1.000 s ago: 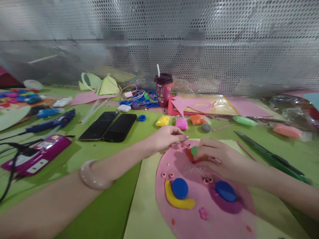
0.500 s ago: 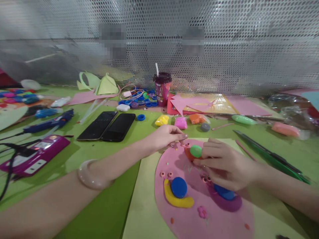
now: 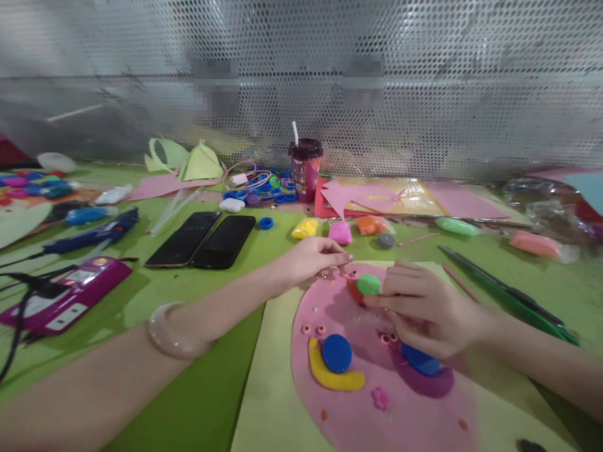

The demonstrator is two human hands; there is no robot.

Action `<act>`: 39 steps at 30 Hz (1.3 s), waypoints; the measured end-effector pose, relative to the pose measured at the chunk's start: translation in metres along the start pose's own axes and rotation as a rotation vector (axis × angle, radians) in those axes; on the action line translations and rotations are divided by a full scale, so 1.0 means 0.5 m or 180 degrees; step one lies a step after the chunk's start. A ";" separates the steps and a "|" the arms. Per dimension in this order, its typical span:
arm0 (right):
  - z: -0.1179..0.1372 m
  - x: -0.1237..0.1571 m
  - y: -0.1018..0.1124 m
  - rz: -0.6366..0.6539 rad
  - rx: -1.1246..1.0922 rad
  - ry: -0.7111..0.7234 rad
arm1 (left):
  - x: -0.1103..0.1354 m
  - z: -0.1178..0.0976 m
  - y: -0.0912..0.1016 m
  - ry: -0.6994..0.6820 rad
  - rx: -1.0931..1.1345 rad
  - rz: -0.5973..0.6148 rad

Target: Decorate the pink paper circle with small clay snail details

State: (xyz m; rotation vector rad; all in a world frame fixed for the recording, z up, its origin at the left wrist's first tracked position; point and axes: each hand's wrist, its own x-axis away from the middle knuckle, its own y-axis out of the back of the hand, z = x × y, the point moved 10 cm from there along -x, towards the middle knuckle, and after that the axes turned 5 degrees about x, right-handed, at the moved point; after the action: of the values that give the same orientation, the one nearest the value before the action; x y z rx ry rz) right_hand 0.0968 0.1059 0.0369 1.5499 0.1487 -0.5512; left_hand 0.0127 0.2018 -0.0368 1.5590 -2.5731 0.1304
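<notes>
An orange clay snail (image 3: pixel 354 290) with a green cap (image 3: pixel 369 284) as its shell lies near the top of the pink paper oval (image 3: pixel 339 405). My right hand (image 3: pixel 428 307) is closed at the snail's right side, fingertips against it and hiding its tail end. My left hand (image 3: pixel 318 258) rests at the oval's top edge, near the snail's eyes; its fingers are bent together, and anything between them is hidden. Below sit a yellow clay snail (image 3: pixel 335 378) with a blue cap (image 3: pixel 336 353) and a purple clay snail (image 3: pixel 431 383), partly under my right hand.
Two phones (image 3: pixel 223 242) lie left of the pale sheet (image 3: pixel 264 370), beyond a magenta power strip (image 3: pixel 70 295) and glue gun (image 3: pixel 94 232). Behind are clay packets (image 3: pixel 340 232) and a lidded cup (image 3: pixel 306 169). A green utility knife (image 3: pixel 509 292) lies right.
My right fingers have shifted slightly at the orange snail's right side. The left hand keeps its place, and the whole view has moved a little.
</notes>
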 end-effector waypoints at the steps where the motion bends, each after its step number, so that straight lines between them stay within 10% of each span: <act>1: 0.001 0.000 -0.003 0.0036 -0.0020 0.0019 | 0.000 0.000 -0.001 -0.0002 -0.0004 -0.0002; 6: 0.005 -0.003 -0.009 0.0105 -0.0074 0.0044 | -0.001 -0.001 0.000 -0.0014 -0.0029 -0.0005; 17: -0.066 0.025 0.056 -0.1165 0.0408 -0.1104 | 0.018 -0.037 -0.025 -0.0535 -0.0040 0.0097; 39: -0.050 0.023 0.056 -0.1332 0.0221 -0.0802 | 0.033 -0.033 -0.054 -0.0433 -0.0068 0.0245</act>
State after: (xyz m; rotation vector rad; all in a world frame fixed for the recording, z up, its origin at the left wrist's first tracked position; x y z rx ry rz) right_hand 0.1251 0.1251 0.0562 1.5076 0.2655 -1.0855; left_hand 0.0303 0.1773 -0.0180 1.5114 -2.7295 0.0045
